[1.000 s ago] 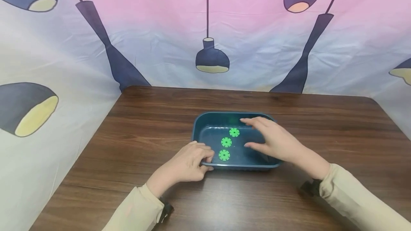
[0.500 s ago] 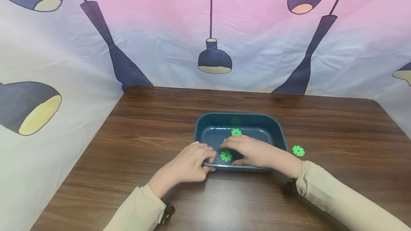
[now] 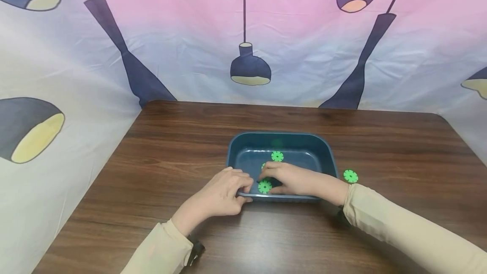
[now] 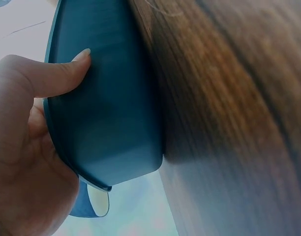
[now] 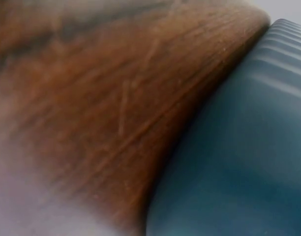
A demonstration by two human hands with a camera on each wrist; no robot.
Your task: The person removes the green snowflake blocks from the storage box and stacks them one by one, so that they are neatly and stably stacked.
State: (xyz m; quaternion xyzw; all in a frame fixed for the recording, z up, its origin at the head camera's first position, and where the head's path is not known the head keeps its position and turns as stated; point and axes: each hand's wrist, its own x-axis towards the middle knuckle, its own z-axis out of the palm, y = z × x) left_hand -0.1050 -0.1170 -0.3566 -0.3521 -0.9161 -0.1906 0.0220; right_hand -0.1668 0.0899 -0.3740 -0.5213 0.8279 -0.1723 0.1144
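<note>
A dark blue plastic basin (image 3: 312,138) stands on the table. My left hand (image 3: 226,191) grips its near left rim; in the left wrist view the thumb (image 4: 67,76) presses the outer wall. My right hand (image 3: 294,180) reaches inside the basin, its bent fingers and thumb around the front green notched disc (image 3: 265,187). Whether they pinch it I cannot tell. Behind them, a second green notched disc (image 3: 263,165) is mostly covered by that hand. A third disc (image 3: 277,156) lies farther back on the basin floor. The right wrist view shows only the basin's outside and the tabletop.
Another green notched disc (image 3: 351,176) lies on the brown wooden table (image 3: 182,138), right of the basin and close to the right sleeve (image 3: 384,212). A cloth printed with lamps (image 3: 201,33) hangs behind the table's far edge.
My right hand has moved left and lower in the basin, to the front disc, which has shifted slightly toward the near rim. The disc outside has come into view. My left hand keeps its grip.
</note>
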